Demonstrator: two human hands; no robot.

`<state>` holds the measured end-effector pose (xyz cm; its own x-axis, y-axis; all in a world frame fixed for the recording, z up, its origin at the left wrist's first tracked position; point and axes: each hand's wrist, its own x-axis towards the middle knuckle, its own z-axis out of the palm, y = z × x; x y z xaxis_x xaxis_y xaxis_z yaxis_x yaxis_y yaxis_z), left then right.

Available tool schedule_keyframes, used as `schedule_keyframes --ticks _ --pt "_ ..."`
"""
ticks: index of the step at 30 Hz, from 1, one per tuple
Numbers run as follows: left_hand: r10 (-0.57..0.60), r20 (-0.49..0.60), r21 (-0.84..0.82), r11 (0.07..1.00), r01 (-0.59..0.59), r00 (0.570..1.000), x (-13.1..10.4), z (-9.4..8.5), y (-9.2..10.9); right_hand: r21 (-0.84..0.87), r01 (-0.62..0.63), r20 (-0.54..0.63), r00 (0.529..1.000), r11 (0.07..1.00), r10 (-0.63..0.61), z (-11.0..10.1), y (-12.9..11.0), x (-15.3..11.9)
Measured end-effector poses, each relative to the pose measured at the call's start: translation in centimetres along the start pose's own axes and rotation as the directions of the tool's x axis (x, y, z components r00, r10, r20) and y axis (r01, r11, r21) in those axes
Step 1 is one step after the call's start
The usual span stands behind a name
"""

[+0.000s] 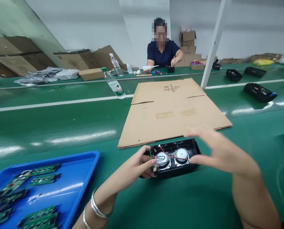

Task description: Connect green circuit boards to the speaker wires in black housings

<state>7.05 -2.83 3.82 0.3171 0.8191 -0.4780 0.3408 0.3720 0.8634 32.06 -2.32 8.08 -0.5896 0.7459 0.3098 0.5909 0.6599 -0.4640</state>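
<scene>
Left hand [143, 162] closed in a pinching grip; right hand [212, 149] spread open, thumb extended.

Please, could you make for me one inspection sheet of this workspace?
Surface: green tabletop, glare in places.
Job's things: black housing with two round speakers; green board at its left end; more boards in blue tray.
Clutter: flattened cardboard, green-capped bottle.
Hands: left grips housing's left end; right open at the other end, blurred, contact unclear.
Cables: thin red and dark wires across speakers.
Surroundings: seated person opposite, boxes behind.
</scene>
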Motion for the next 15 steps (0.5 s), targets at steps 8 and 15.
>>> schedule_keyframes --ticks 8,15 --pt "0.074 -0.035 -0.049 0.996 -0.075 0.997 0.5 -0.1 -0.1 -0.391 0.001 0.468 0.861 0.92 0.198 8.1 1.4 3.5" --pt "0.168 -0.173 -0.07 0.981 -0.182 0.971 0.4 -1.1 0.1 -0.335 -0.28 0.144 0.929 0.9 0.342 9.1 -0.8 3.9"
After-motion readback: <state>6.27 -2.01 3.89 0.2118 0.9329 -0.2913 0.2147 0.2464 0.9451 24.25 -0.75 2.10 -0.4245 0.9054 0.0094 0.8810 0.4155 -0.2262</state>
